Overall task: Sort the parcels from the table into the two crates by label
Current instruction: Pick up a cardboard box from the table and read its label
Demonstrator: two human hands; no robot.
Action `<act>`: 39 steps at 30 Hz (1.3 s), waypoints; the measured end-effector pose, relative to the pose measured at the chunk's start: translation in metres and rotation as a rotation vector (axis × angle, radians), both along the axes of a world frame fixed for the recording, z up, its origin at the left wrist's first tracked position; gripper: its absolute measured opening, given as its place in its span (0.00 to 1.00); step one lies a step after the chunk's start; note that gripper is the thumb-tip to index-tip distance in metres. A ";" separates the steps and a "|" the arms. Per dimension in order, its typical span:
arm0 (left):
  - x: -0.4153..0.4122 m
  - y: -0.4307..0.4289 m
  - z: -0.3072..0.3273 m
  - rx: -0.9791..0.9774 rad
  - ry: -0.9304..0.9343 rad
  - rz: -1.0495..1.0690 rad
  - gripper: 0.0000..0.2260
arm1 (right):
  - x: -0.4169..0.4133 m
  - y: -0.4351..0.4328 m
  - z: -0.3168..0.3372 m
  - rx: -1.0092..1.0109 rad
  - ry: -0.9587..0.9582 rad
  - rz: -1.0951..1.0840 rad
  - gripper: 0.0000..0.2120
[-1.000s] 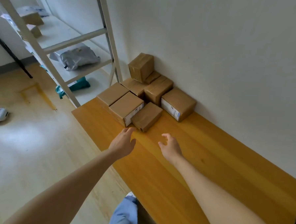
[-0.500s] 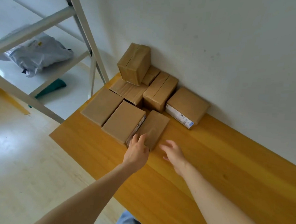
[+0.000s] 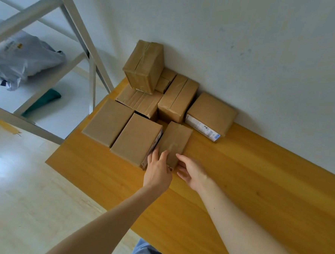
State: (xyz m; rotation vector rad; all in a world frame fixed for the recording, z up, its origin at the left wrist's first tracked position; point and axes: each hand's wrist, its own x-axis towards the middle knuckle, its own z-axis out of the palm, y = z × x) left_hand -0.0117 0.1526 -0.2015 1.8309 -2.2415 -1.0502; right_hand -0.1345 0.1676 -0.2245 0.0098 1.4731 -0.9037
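Several brown cardboard parcels are clustered at the far left corner of the wooden table [image 3: 237, 188], against the wall. The nearest is a narrow taped parcel [image 3: 174, 140]. My left hand [image 3: 157, 171] touches its near left side with straight fingers, one of them in the gap beside a larger box [image 3: 136, 138]. My right hand [image 3: 192, 172] holds its near right corner, thumb on top and fingers curled at the end face. A parcel with a white printed label [image 3: 210, 115] lies to the right. No crate is in view.
One box [image 3: 143, 65] stands upright on the pile at the back. A grey metal rack [image 3: 80, 27] stands left of the table, with a grey mailer bag [image 3: 24, 57] and a green item [image 3: 43, 101] on its shelves. Pale floor lies to the left.
Both hands have moved forward from above the bare table to the narrow parcel and now touch it. The view has come closer to the pile.
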 end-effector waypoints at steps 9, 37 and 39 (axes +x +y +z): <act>0.009 -0.001 0.005 0.029 0.039 0.001 0.29 | 0.004 -0.005 -0.011 0.046 0.065 0.046 0.19; -0.026 0.068 0.110 0.276 0.692 0.089 0.26 | 0.000 0.113 0.103 -0.562 0.669 0.014 0.26; -0.024 0.082 0.120 0.281 0.726 0.104 0.29 | 0.004 0.129 0.113 -0.640 0.682 0.029 0.25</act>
